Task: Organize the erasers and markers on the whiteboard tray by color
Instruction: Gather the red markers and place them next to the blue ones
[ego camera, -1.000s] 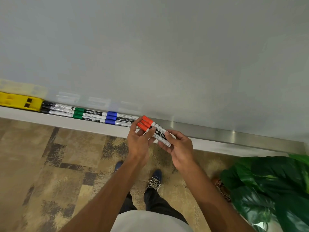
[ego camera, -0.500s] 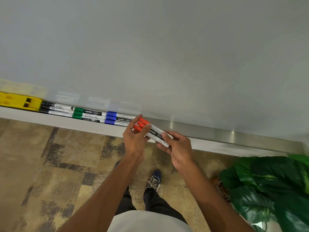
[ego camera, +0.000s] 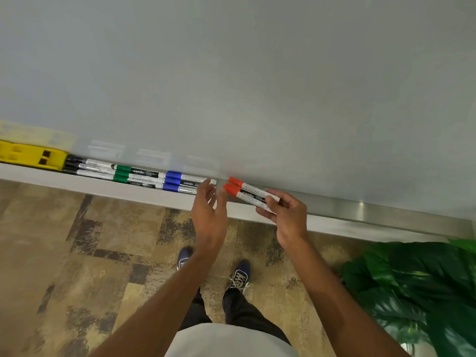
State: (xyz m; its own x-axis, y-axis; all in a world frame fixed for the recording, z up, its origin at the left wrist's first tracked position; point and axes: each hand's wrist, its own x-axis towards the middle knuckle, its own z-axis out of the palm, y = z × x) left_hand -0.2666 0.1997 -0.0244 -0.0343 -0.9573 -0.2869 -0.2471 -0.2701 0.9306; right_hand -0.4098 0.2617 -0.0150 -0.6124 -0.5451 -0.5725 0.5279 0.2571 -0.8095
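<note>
- Red markers (ego camera: pixel 249 195): pinched side by side in right hand (ego camera: pixel 286 218), thumb and curled fingers clamped on barrels, caps leftward, just above whiteboard tray (ego camera: pixel 373 215).
- Left hand (ego camera: pixel 209 215): fingers loosely apart, holding nothing, beside blue markers (ego camera: pixel 180 182).
- In tray, leftward: green markers (ego camera: pixel 134 175), black markers (ego camera: pixel 85 167), yellow eraser (ego camera: pixel 28 155).

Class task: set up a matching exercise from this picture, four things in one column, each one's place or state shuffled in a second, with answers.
1. yellow eraser
2. green-capped markers
3. red-capped markers
4. left hand

A. gripped by the right hand
B. leftmost on the tray
C. open, holding nothing
D. between black-capped markers and blue-capped markers

Pairs: 1-B, 2-D, 3-A, 4-C
</note>
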